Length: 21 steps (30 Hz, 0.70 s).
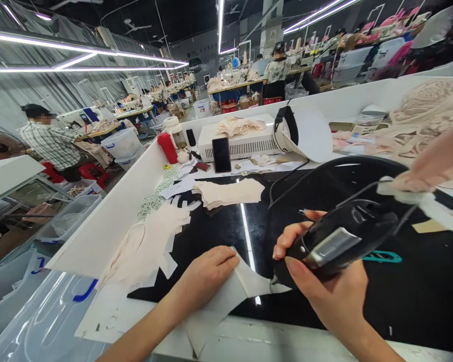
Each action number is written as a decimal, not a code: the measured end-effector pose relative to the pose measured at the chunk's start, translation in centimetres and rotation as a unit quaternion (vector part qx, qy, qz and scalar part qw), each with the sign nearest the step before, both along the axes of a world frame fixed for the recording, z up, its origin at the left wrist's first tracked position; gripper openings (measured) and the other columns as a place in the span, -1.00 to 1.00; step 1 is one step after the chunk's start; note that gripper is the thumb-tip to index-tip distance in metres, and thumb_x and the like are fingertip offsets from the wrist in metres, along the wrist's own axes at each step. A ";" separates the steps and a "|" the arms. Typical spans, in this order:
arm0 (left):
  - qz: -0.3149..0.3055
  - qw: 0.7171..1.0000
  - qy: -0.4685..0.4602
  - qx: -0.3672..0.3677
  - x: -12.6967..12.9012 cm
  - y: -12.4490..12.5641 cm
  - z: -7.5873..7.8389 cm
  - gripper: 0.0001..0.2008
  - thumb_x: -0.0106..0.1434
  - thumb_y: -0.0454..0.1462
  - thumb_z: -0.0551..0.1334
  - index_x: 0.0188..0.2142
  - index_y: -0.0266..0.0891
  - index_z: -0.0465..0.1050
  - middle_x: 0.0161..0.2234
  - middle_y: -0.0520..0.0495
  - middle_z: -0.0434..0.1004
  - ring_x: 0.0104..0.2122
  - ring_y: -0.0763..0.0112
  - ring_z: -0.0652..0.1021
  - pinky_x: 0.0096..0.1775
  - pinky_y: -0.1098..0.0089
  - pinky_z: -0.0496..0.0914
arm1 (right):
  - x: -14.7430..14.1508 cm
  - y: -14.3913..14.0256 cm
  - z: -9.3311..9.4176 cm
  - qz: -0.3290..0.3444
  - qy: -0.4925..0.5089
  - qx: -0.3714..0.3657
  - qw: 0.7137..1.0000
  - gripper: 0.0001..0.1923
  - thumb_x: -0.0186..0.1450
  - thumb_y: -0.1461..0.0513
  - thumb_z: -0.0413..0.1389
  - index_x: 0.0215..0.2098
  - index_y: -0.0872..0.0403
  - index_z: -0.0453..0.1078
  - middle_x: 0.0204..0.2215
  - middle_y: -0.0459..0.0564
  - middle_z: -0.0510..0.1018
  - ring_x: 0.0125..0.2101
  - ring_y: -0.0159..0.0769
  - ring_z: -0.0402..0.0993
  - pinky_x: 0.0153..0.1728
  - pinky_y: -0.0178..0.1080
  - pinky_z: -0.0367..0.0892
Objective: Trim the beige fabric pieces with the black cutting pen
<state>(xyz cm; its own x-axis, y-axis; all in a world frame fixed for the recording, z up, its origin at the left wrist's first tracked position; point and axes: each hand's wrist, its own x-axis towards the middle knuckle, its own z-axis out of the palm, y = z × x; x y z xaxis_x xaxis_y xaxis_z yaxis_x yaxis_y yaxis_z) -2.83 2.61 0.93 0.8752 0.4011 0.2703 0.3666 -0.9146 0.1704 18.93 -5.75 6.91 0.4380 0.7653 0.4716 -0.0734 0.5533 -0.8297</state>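
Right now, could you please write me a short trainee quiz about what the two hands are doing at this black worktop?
1. True or false: the right hand holds a black corded handheld tool.
2. What does the left hand press down? A) dark phone B) pale fabric piece C) red bottle
3. What lies just behind the right hand on the black worktop?

Key:
1. True.
2. B, the pale fabric piece.
3. A teal plastic-handled object.

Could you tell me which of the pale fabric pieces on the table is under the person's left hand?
The white piece at the table's near edge, pressed by the left hand beside the black tool's tip.
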 end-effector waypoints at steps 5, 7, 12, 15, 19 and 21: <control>0.004 0.999 0.006 -0.032 0.0 -0.2 0.2 -0.70 0.55 -0.39 0.04 0.18 -0.24 0.38 0.11 -0.14 0.48 0.14 0.28 0.50 0.20 0.26 0.45 | 0.3 -0.1 -0.5 0.011 0.002 -0.011 1.000 -0.45 0.27 0.30 0.34 0.14 -0.18 0.31 -0.32 -0.10 0.51 -0.45 -0.29 0.52 -0.51 -0.24 0.52; 0.004 0.999 0.001 -0.032 0.0 -0.2 0.2 -0.71 0.55 -0.38 0.04 0.17 -0.25 0.39 0.10 -0.16 0.50 0.12 0.27 0.51 0.18 0.27 0.47 | 0.4 0.0 -0.5 0.008 0.000 -0.017 1.000 -0.46 0.27 0.27 0.34 0.15 -0.18 0.31 -0.33 -0.10 0.51 -0.45 -0.29 0.51 -0.53 -0.24 0.51; 0.004 0.999 -0.019 -0.029 0.1 -0.2 -0.2 -0.71 0.54 -0.39 0.04 0.15 -0.27 0.41 0.10 -0.17 0.50 0.11 0.27 0.52 0.17 0.30 0.48 | -0.1 1.3 -0.2 -0.012 0.023 -0.007 1.000 -0.47 0.28 0.24 0.34 0.16 -0.18 0.31 -0.33 -0.12 0.49 -0.42 -0.30 0.50 -0.46 -0.23 0.49; 0.000 0.999 -0.038 -0.022 0.2 -0.2 -0.4 -0.71 0.55 -0.37 0.03 0.15 -0.27 0.41 0.08 -0.18 0.50 0.09 0.28 0.54 0.15 0.31 0.49 | -0.9 3.0 0.1 -0.010 0.043 0.008 0.999 -0.46 0.28 0.22 0.34 0.16 -0.18 0.30 -0.32 -0.15 0.49 -0.42 -0.33 0.50 -0.39 -0.20 0.48; 0.001 0.999 -0.050 -0.014 0.3 -0.2 -0.3 -0.71 0.56 -0.35 0.01 0.15 -0.28 0.41 0.07 -0.17 0.52 0.07 0.28 0.56 0.13 0.32 0.51 | -2.2 5.1 0.3 -0.010 0.049 0.007 0.999 -0.46 0.28 0.21 0.32 0.15 -0.18 0.27 -0.32 -0.17 0.48 -0.44 -0.35 0.48 -0.40 -0.22 0.47; 0.003 0.998 -0.054 -0.012 0.4 -0.3 -0.2 -0.71 0.57 -0.34 0.01 0.13 -0.29 0.43 0.05 -0.17 0.53 0.06 0.28 0.57 0.12 0.33 0.51 | -2.8 5.8 0.3 -0.007 0.049 0.005 0.999 -0.45 0.28 0.22 0.31 0.16 -0.18 0.25 -0.32 -0.18 0.48 -0.45 -0.35 0.47 -0.43 -0.23 0.47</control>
<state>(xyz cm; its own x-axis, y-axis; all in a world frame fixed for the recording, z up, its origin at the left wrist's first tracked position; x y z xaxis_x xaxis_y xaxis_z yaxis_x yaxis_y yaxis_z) -2.43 2.35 0.76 0.8391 0.4130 0.3540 0.3493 -0.9080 0.2315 16.14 0.07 7.24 0.4938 0.7536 0.4339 -0.1458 0.5637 -0.8130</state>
